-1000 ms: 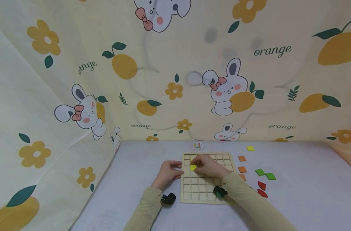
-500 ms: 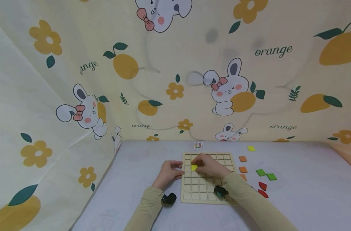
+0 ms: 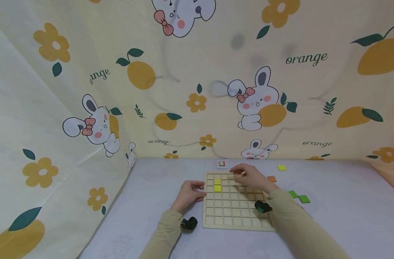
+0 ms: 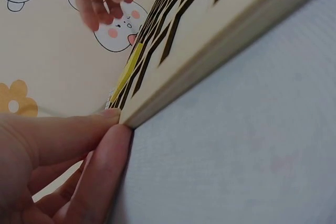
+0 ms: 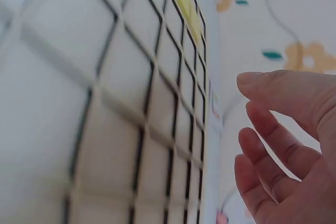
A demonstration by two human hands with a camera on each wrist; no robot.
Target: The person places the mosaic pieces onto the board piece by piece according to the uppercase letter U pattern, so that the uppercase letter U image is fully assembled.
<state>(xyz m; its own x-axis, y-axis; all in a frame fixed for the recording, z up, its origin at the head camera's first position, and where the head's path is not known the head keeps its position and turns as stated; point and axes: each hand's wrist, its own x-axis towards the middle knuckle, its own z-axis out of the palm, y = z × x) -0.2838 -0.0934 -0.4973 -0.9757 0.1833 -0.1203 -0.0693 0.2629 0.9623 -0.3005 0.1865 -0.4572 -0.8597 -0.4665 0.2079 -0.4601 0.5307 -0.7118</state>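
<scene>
A pale wooden grid board point(image 3: 234, 212) lies on the table, with two yellow square tiles point(image 3: 217, 185) set one above the other in cells at its upper left. My left hand point(image 3: 188, 194) is at the board's left side; in the left wrist view its digits point(image 4: 107, 129) pinch the edge. Above the upper right of the board is my right hand point(image 3: 250, 178), holding nothing. Its thumb and loosely bent fingers point(image 5: 281, 158) stand apart in the right wrist view.
Right of the board lie a yellow tile point(image 3: 281, 167), an orange tile point(image 3: 272, 178) and two green diamond tiles point(image 3: 303, 199); my right arm hides others. A small pattern card point(image 3: 222, 164) lies behind the board. A printed curtain point(image 3: 184, 72) hangs behind the table.
My right hand has let go of the yellow tile and moved right and back, uncovering both yellow tiles. Its arm now covers the red tiles and some orange ones. My left hand stays put.
</scene>
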